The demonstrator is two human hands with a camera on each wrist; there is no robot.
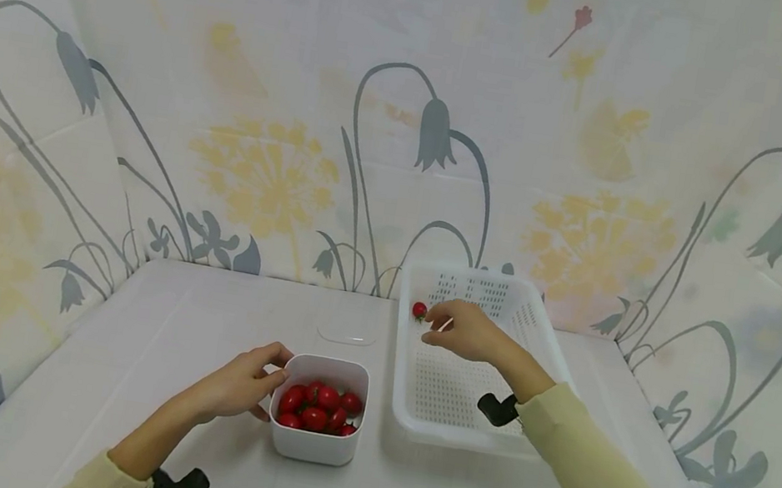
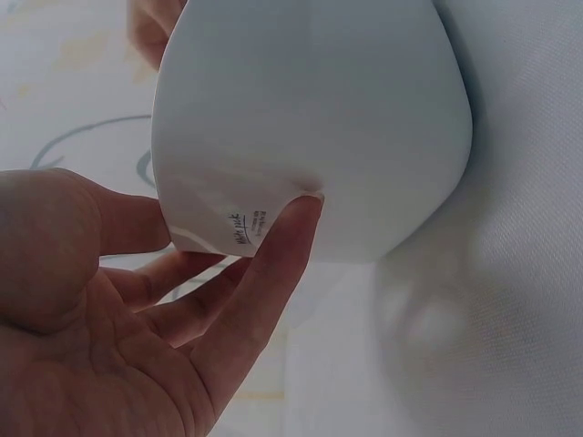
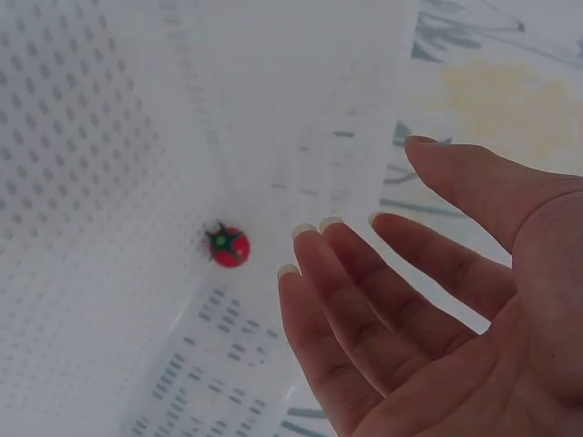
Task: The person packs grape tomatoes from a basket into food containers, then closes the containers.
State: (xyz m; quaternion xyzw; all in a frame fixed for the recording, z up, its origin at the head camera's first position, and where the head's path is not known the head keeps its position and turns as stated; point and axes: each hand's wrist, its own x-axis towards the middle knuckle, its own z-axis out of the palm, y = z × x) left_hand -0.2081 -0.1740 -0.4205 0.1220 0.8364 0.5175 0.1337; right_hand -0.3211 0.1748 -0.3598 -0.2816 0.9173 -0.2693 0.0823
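My left hand (image 1: 241,384) grips the left side of a small white box (image 1: 314,445), its thumb at the rim and fingertips against the outer wall. Several red cherry tomatoes (image 1: 314,418) lie inside that box. In the left wrist view the smooth outer wall (image 2: 310,109) carries small dark print, and the contents are hidden. Over a white perforated basket (image 1: 401,380), my right hand (image 1: 469,333) reaches with loosely bent fingers and nothing between them. One cherry tomato (image 3: 230,247) with a green stem top lies by the basket's far left corner, just beyond those fingertips, apart from them.
A clear-edged, rounded rectangular piece (image 1: 345,338) lies flat on the white tabletop (image 1: 238,305) behind the box. The basket's raised walls stand around my right hand. A patterned cloth (image 1: 383,192) hangs behind the table and at both sides.
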